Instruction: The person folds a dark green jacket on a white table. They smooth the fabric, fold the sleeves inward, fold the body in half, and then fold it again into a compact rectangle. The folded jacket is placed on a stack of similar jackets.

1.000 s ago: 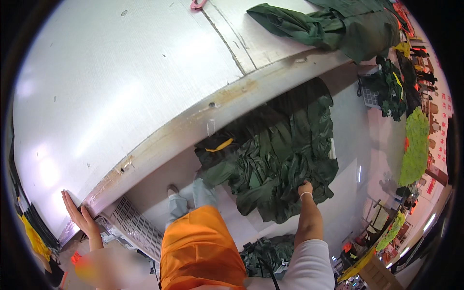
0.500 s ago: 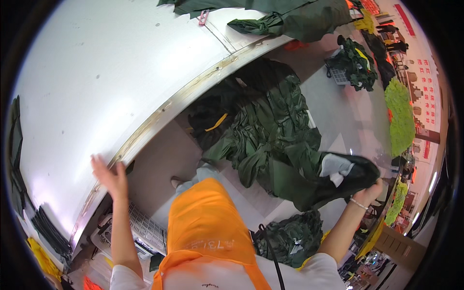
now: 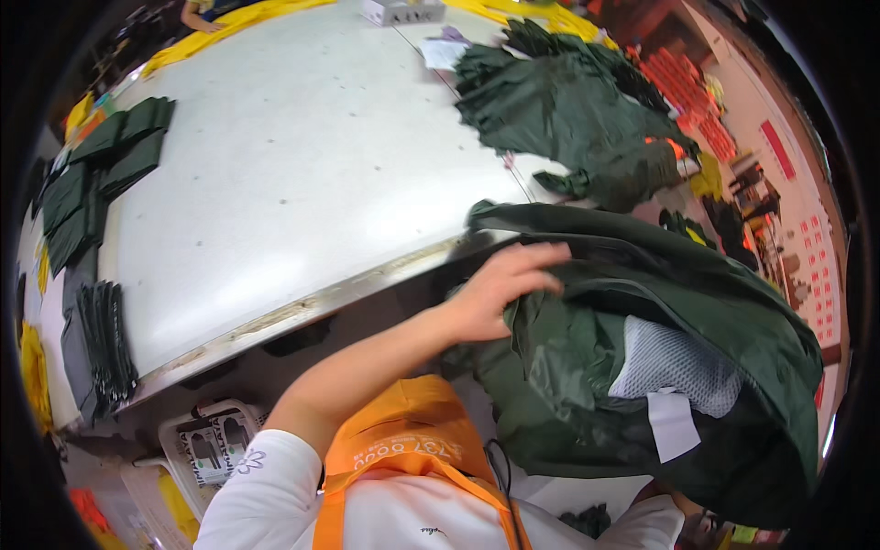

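A dark green rain jacket (image 3: 587, 431) with a shiny coated surface hangs raised in front of me on the right, its inside partly showing. Pale grey mesh lining (image 3: 683, 367) and a blank-looking white tag (image 3: 674, 426) can be seen in it. My left hand (image 3: 504, 289) is at the jacket's left upper part, fingers stretched out and apart; whether it touches the fabric is unclear. The jacket hides my right hand, and only a bit of that arm shows below it.
A white table (image 3: 275, 183) with a worn front edge lies ahead. On it are loose green garments (image 3: 568, 101) at the far right, folded green stacks (image 3: 69, 215) at left, and a white box (image 3: 403, 11) at the back. A white basket (image 3: 188, 458) stands below the table.
The jacket has come up from the pile below the table edge and now spreads large before me. My left hand has swung right from the table edge to it; my right hand has become hidden.
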A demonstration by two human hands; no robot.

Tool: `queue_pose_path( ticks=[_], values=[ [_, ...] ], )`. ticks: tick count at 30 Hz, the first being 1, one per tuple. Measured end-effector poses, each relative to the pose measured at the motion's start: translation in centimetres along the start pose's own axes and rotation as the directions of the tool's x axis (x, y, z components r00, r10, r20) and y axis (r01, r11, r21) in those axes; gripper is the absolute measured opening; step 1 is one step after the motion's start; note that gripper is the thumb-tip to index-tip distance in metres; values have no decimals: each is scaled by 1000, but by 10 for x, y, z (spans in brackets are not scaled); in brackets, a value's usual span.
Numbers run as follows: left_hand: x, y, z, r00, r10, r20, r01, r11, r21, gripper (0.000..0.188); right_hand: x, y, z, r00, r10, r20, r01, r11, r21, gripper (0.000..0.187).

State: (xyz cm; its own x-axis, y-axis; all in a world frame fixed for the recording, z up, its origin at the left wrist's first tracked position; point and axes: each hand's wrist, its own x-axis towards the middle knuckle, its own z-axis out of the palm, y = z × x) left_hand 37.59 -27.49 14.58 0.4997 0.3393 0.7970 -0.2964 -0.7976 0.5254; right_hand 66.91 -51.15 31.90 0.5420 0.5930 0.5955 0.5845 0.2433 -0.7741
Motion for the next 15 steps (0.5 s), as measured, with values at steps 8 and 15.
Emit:
queue_pose_path(
  ticks=[8, 15],
  values=[
    [-44, 128, -123, 932, -95, -351, -56, 917, -395, 22, 57, 68, 105, 938, 86, 336, -220, 896, 385, 44],
    [-80, 215, -183, 888, -185, -420, 153, 982, -110, 22, -49, -9, 270, 296, -423, 857, -265, 825, 499, 31]
  ],
)
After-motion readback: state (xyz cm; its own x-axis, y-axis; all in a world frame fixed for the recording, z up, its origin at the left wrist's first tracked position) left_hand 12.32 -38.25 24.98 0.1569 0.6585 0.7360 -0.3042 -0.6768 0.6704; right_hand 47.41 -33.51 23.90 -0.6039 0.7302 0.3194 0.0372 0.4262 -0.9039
